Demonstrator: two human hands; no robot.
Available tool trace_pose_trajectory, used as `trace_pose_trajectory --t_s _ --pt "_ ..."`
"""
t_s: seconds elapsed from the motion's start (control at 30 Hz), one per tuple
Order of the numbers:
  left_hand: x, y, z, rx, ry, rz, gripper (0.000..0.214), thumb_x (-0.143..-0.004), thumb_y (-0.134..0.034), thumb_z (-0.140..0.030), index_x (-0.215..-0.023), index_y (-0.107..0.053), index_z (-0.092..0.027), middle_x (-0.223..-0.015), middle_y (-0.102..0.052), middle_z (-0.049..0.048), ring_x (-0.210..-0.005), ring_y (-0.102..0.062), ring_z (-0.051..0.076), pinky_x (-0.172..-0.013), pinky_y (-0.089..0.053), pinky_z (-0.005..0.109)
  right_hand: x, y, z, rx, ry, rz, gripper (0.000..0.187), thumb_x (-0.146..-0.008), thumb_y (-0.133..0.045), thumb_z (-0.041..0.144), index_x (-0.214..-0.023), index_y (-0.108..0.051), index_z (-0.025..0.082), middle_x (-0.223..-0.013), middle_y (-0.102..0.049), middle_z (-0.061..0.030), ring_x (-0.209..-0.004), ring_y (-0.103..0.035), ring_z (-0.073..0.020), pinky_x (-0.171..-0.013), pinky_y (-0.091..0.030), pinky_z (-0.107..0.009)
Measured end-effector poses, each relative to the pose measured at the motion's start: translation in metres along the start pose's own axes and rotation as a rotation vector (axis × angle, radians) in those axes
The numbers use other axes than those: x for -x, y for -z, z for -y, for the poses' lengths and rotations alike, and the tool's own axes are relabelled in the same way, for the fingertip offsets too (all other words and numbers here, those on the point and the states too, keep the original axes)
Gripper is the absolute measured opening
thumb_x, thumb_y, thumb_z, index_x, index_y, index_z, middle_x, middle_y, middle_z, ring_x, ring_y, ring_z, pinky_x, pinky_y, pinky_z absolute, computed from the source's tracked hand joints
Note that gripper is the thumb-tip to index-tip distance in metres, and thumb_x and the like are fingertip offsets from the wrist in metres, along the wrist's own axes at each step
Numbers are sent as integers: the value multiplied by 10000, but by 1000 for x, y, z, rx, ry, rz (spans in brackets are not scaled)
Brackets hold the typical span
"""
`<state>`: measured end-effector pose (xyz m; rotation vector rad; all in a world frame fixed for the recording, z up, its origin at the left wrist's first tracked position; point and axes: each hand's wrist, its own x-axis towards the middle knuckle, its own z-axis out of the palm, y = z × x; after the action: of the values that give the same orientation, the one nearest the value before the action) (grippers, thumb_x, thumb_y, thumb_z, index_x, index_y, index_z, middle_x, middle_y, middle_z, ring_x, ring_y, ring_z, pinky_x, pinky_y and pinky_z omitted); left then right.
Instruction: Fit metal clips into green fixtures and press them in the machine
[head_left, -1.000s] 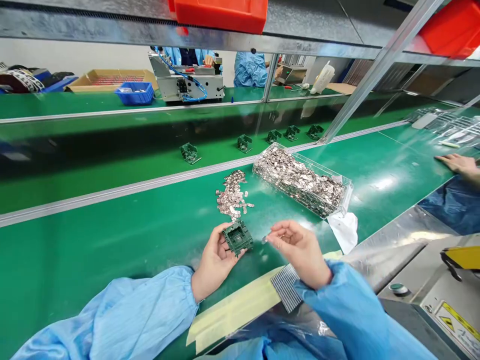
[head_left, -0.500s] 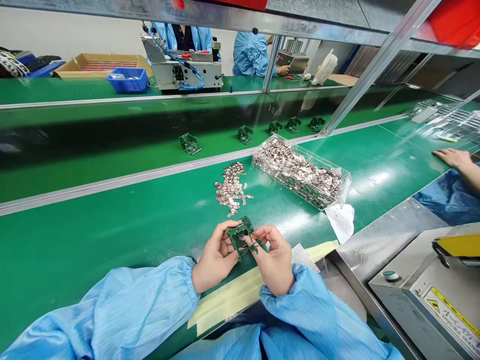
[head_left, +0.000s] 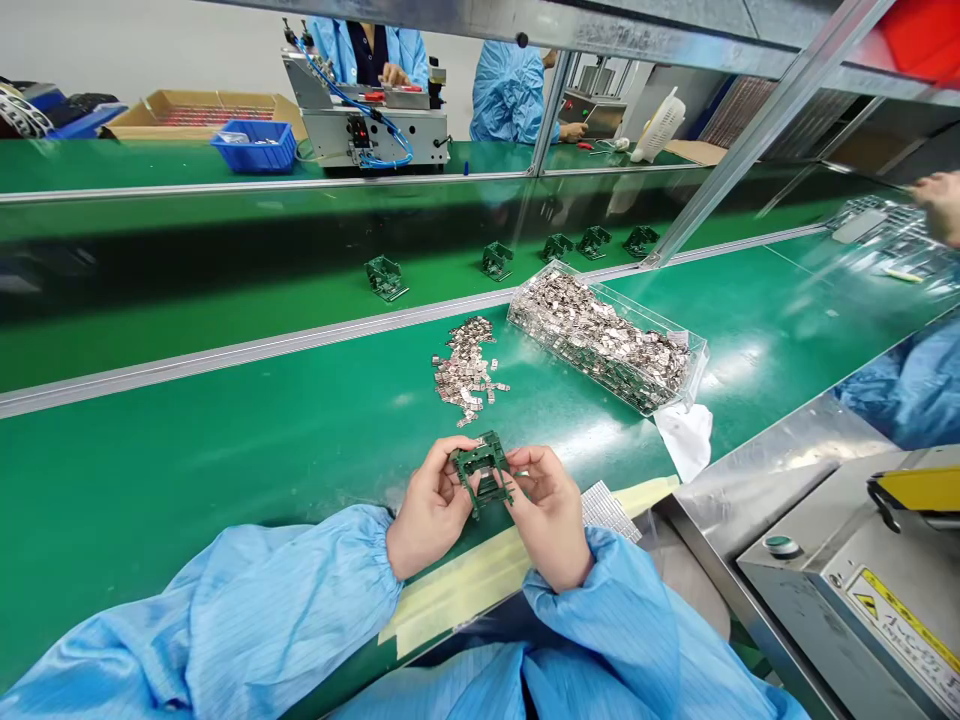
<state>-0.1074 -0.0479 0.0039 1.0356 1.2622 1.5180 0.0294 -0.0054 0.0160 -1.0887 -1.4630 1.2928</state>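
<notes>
The left hand (head_left: 429, 512) and right hand (head_left: 553, 522) grip a green frame (head_left: 472, 461) from both sides, over the desk (head_left: 225, 440), near a pile of metal pieces (head_left: 463, 368); a clear box (head_left: 697, 374) stands right of the pile.

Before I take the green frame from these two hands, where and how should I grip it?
Probably pinch the green frame by its far rim, coming from the metal pile's side: the left hand and right hand hold its two sides, its middle is hollow, and that rim shows mostly uncovered.
</notes>
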Motion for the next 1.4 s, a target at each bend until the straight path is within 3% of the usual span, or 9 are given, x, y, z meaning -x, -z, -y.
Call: trace_pose_trajectory --t_s 0.13,0.43,0.63,0.77,0.87,0.93,1.0,1.2,1.4 --pt "1 1 1 -9 15 -17 320 -819 -692 -359 -1073 -566 -210 -930 -626 29 -714 -590 131 -640 -512 227 -3 -3 2 -132 -118 27 262 -711 -754 354 -812 -556 215 -721 -585 7 -623 -562 -145 -555 -476 -248" --pt "5 1 2 -10 77 -31 351 -810 -698 -392 -1078 -573 -203 -864 -613 16 -639 -569 123 -626 -511 242 -5 -5 8 -206 -158 56 349 -654 -741 343 -661 -409 234 -612 -501 52 -522 -457 -111 -494 -435 -230" --pt "13 -8 -14 -130 -34 -49 316 -762 -736 -327 -1021 -611 -195 -892 -644 32 -725 -603 143 -669 -520 239 6 -3 16 -218 -104 41 300 -665 -712 358 -680 -435 243 -588 -506 55 -506 -481 -126 -479 -442 -243" --pt "19 -15 -26 -162 -93 -50 305 -729 -758 -299 -983 -625 -195 -948 -632 41 -773 -620 153 -668 -540 231 36 39 22 -82 -20 15 154 -799 -652 342 -872 -594 220 -797 -620 -7 -678 -589 -159 -602 -487 -269" --pt "16 -27 -30 -38 -13 -31 417 -668 -809 -313 -1006 -586 -210 -938 -602 16 -715 -613 144 -605 -554 242 70 89 5 42 22 -244 176 -869 -636 397 -918 -634 227 -844 -645 -27 -767 -609 -188 -689 -504 -300" --pt "12 -44 -29 23 34 14 467 -644 -829 -326 -1012 -565 -211 -887 -601 1 -718 -616 150 -617 -556 251 90 117 -17 57 -74 -413 274 -841 -665 493 -864 -646 221 -767 -643 -30 -711 -602 -200 -654 -509 -315" --pt "7 -67 -26 49 26 76 447 -662 -818 -346 -1002 -566 -200 -867 -617 6 -762 -622 157 -686 -550 257 100 129 -39 35 -180 -411 388 -805 -663 587 -831 -674 200 -702 -657 -48 -629 -596 -205 -583 -506 -324" --pt "-12 -135 5 117 -12 210 431 -711 -774 -367 -1021 -541 -179 -908 -636 28 -827 -630 153 -762 -522 249 85 99 -67 -33 -170 -311 467 -772 -650 650 -757 -677 184 -649 -666 -42 -599 -599 -194 -567 -505 -310" --pt "-16 -140 29 38 -73 172 432 -746 -747 -365 -1064 -515 -187 -936 -641 34 -840 -636 155 -753 -526 259 73 84 -74 -15 -93 -353 489 -873 -498 627 -643 -568 201 -581 -583 -16 -567 -540 -165 -565 -463 -281"
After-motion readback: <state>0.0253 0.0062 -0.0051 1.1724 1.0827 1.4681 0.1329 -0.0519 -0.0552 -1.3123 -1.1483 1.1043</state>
